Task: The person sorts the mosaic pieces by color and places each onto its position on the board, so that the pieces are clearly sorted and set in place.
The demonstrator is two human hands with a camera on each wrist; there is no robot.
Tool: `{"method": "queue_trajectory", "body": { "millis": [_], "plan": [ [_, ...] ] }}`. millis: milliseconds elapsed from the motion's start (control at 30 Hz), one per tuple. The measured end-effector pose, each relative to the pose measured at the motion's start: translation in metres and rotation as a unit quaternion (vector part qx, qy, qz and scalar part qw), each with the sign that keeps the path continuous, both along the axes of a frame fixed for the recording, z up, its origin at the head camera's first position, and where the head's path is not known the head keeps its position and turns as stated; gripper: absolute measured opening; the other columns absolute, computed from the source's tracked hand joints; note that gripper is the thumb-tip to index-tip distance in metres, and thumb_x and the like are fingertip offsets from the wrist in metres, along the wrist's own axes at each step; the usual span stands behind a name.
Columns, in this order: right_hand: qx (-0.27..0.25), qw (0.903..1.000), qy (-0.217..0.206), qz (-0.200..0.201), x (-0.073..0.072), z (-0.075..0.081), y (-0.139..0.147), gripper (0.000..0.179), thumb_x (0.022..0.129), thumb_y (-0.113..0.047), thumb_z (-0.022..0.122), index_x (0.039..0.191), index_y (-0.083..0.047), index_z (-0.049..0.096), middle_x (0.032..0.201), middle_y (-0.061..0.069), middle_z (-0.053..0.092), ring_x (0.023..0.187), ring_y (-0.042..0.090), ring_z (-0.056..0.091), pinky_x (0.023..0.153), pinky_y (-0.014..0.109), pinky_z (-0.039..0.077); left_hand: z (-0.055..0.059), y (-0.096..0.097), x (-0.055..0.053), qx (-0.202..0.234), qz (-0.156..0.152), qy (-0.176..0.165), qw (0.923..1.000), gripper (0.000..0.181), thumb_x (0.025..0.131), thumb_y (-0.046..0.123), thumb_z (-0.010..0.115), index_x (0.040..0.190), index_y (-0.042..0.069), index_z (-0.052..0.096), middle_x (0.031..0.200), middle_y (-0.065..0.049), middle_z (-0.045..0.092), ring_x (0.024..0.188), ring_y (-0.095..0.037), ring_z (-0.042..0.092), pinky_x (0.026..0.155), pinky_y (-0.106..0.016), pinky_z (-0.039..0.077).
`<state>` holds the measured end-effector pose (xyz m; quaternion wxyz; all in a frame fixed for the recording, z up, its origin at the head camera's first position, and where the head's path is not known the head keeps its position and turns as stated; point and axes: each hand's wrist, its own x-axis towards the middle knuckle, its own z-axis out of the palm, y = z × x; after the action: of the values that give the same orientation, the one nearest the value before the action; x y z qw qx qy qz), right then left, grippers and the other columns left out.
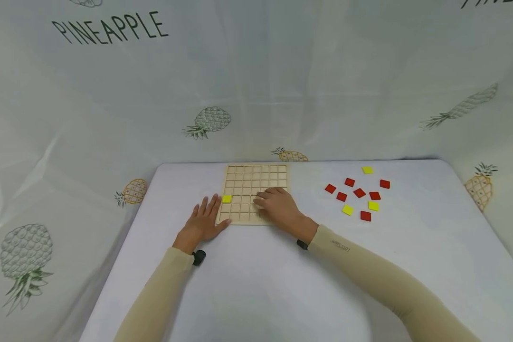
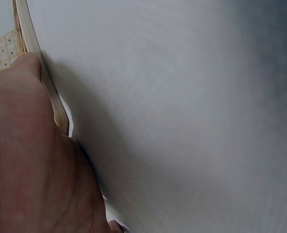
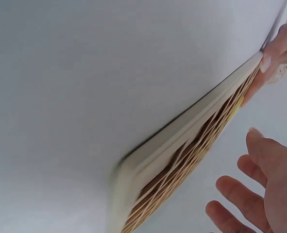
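Observation:
A pale wooden grid board (image 1: 257, 176) lies on the white table, with one yellow square tile (image 1: 226, 199) in its leftmost column. My left hand (image 1: 202, 223) rests spread out at the board's left side, its thumb against the near left corner. In the left wrist view the palm side of the left hand (image 2: 24, 150) meets the board's edge (image 2: 48, 87). My right hand (image 1: 280, 209) is over the right part of the board, fingers pointing left. The right wrist view shows the right hand (image 3: 260, 184) with loosely bent, separated fingers above the board (image 3: 192, 133) and nothing between them.
Right of the board lie several loose red tiles (image 1: 359, 193) and three yellow tiles (image 1: 373, 205). A white curtain (image 1: 346, 71) with pineapple prints stands behind the table (image 1: 256, 285) and along its sides.

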<state>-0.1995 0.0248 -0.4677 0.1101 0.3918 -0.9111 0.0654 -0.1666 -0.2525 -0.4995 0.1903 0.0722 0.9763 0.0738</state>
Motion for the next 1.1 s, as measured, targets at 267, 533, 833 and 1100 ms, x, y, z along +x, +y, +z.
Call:
{"method": "queue_trajectory", "body": {
  "millis": [267, 533, 833, 1100],
  "plan": [
    [-0.020, 0.9993, 0.005, -0.030, 0.004, 0.003, 0.047, 0.034, 0.095, -0.027, 0.082, 0.126, -0.015, 0.077, 0.132, 0.006, 0.074, 0.124, 0.028, 0.066, 0.108, 0.045, 0.051, -0.001, -0.001, -0.001, 0.008, -0.002, 0.006, 0.9999, 0.091, 0.110, 0.058, 0.040, 0.169, 0.005, -0.003, 0.178, -0.015, -0.007, 0.163, -0.042, -0.007, 0.130, -0.060, 0.002],
    [-0.008, 0.9966, -0.009, -0.081, 0.009, -0.004, 0.097, 0.042, 0.090, -0.023, 0.087, 0.129, -0.013, 0.077, 0.137, 0.009, 0.072, 0.124, 0.031, 0.066, 0.108, 0.048, 0.051, -0.002, -0.002, -0.001, 0.017, -0.004, 0.002, 0.9998, 0.092, 0.110, 0.058, 0.041, 0.169, 0.004, -0.004, 0.178, -0.015, -0.008, 0.163, -0.042, -0.009, 0.130, -0.060, 0.001],
    [-0.009, 0.9911, -0.042, -0.126, 0.016, -0.006, 0.151, 0.045, 0.089, -0.018, 0.088, 0.131, -0.007, 0.076, 0.133, 0.017, 0.073, 0.126, 0.039, 0.066, 0.108, 0.057, 0.051, -0.003, -0.005, 0.001, 0.023, -0.004, 0.008, 0.9997, 0.091, 0.110, 0.059, 0.041, 0.170, 0.006, -0.003, 0.178, -0.014, -0.007, 0.163, -0.042, -0.008, 0.130, -0.060, 0.001],
    [-0.024, 0.9879, -0.039, -0.149, 0.025, -0.006, 0.187, 0.041, 0.087, -0.011, 0.088, 0.126, -0.002, 0.077, 0.123, 0.020, 0.076, 0.117, 0.041, 0.068, 0.102, 0.059, 0.054, -0.001, -0.002, 0.001, 0.032, -0.003, 0.007, 0.9994, 0.092, 0.109, 0.058, 0.043, 0.170, 0.005, -0.003, 0.178, -0.015, -0.006, 0.163, -0.043, -0.008, 0.130, -0.061, 0.001]
  ]
}}
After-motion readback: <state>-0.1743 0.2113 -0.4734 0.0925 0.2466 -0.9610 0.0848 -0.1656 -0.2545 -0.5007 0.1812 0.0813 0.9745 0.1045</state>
